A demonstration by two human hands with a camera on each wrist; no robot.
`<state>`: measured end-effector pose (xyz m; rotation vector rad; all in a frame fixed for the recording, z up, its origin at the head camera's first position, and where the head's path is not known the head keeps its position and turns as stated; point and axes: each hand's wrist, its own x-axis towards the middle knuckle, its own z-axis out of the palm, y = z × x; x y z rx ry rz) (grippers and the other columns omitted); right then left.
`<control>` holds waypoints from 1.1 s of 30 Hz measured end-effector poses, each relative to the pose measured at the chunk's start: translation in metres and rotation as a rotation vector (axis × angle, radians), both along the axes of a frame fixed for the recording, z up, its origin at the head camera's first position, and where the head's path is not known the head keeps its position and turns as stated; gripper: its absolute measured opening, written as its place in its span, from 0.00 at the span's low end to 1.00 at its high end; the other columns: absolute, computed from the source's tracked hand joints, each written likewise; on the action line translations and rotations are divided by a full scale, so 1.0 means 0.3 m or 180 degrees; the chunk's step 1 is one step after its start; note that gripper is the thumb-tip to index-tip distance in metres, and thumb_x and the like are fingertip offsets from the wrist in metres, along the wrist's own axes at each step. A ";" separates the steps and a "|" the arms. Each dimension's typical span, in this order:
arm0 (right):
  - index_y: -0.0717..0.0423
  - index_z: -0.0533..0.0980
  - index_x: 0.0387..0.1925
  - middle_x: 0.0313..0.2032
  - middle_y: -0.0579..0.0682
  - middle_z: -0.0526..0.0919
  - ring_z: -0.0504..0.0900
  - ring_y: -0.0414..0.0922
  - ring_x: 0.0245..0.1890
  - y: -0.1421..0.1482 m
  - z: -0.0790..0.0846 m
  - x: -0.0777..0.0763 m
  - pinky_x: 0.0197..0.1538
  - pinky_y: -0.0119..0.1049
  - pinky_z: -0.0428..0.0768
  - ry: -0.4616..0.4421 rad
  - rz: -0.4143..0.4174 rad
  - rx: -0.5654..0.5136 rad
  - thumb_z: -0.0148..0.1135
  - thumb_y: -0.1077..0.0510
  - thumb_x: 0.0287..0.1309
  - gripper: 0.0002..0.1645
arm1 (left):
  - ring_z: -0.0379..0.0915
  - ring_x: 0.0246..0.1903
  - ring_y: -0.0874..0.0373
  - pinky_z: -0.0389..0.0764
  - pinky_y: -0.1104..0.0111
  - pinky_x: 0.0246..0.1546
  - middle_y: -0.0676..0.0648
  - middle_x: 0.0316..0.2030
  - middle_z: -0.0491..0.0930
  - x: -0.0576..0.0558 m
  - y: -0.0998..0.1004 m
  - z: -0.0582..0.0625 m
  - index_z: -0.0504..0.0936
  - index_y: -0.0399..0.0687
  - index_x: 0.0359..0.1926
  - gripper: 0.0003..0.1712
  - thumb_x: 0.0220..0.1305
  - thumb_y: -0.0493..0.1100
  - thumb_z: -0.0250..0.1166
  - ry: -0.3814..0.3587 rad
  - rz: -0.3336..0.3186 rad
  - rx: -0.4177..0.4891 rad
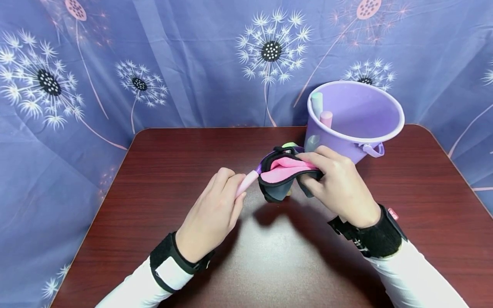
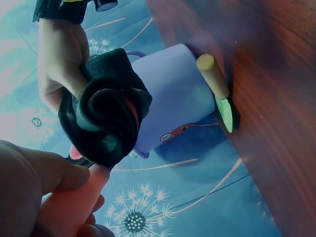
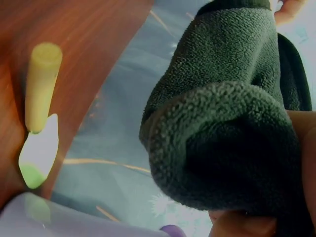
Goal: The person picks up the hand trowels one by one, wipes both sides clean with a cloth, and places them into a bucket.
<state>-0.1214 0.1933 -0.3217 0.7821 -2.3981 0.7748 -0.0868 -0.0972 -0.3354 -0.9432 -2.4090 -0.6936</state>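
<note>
In the head view my left hand (image 1: 213,209) grips the pink handle (image 1: 246,183) of a small tool with a purple neck (image 1: 259,169). A two-sided cloth (image 1: 283,171), pink on one face and dark grey on the other with black edging, is folded around the tool's head, so its shape is hidden. My right hand (image 1: 339,184) pinches the cloth from the right. Both hands are above the table. Below the cloth lies a small trowel (image 2: 217,89) with a wooden handle and green blade, mostly covered in the head view.
A purple bucket (image 1: 346,136) stands at the back right of the brown table (image 1: 173,154). Inside it are a mint-green handle (image 1: 317,104) and a pink handle end (image 1: 326,118). A blue curtain (image 1: 192,64) with dandelion prints hangs behind the table and down its sides.
</note>
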 end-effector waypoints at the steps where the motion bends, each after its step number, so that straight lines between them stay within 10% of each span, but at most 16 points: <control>1: 0.57 0.87 0.51 0.36 0.46 0.81 0.74 0.40 0.31 -0.001 -0.001 -0.001 0.36 0.29 0.68 -0.0055 0.0008 -0.0041 0.67 0.71 0.51 0.23 | 0.70 0.39 0.48 0.77 0.61 0.43 0.42 0.42 0.71 0.000 -0.001 0.000 0.79 0.33 0.54 0.14 0.71 0.33 0.66 0.0006 0.0003 -0.0006; 20: 0.51 0.88 0.50 0.45 0.43 0.88 0.82 0.38 0.44 0.004 0.000 -0.004 0.48 0.24 0.73 -0.0563 -0.0035 -0.0437 0.73 0.70 0.56 0.21 | 0.70 0.41 0.48 0.78 0.61 0.46 0.42 0.43 0.72 0.003 -0.002 0.009 0.79 0.33 0.55 0.15 0.70 0.32 0.66 -0.0026 0.0005 0.0002; 33: 0.48 0.84 0.47 0.35 0.40 0.86 0.81 0.40 0.34 -0.055 -0.031 0.017 0.40 0.29 0.75 -0.0939 0.0018 -0.0708 0.72 0.66 0.62 0.14 | 0.70 0.41 0.48 0.78 0.61 0.46 0.42 0.42 0.71 0.008 0.010 0.003 0.79 0.32 0.54 0.12 0.75 0.34 0.62 0.0010 -0.0015 0.0012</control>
